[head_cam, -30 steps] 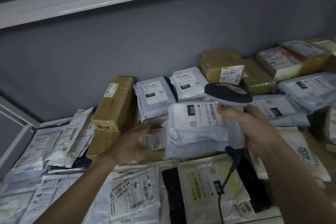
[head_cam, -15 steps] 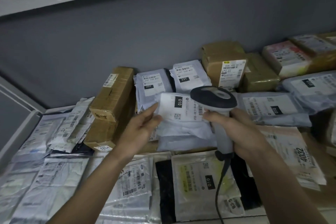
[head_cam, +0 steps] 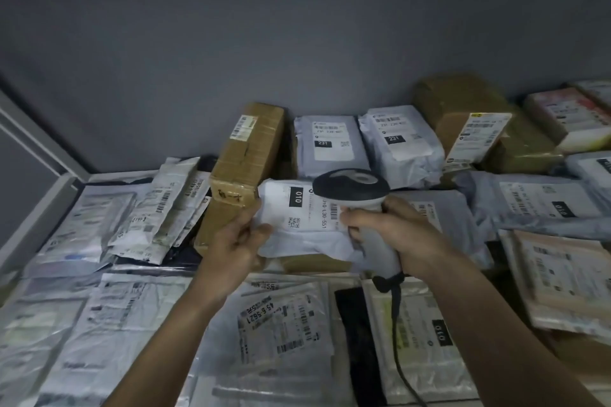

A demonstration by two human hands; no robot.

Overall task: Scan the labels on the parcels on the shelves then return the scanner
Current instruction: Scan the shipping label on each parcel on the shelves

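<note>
Left hand (head_cam: 239, 241) pinches the left edge of a white mailer bag (head_cam: 297, 225) at frame centre, thumb on its front, fingers curled behind. Right hand (head_cam: 393, 231) is wrapped around the handle of the barcode scanner (head_cam: 355, 195); the dark scanner head sits directly over the bag's label (head_cam: 314, 208), covering its right part. Versus 0.5 s ago: the "010" bag is lifted slightly and angled more toward the camera, and the left hand's grip has moved from the bag's upper left to its left side. Scanner cable (head_cam: 396, 334) hangs down toward the lower edge of the frame.

Shelf (head_cam: 66, 182) holds parcels packed edge to edge: a tall cardboard box (head_cam: 244, 168) just left of the held bag, two grey "231" bags (head_cam: 330, 142) behind it, taped brown boxes at upper right, flat poly mailers across the lower frame. Grey back wall (head_cam: 231, 59) fills the upper frame, with open space above the parcels. Shelf's left rim runs diagonally at left.
</note>
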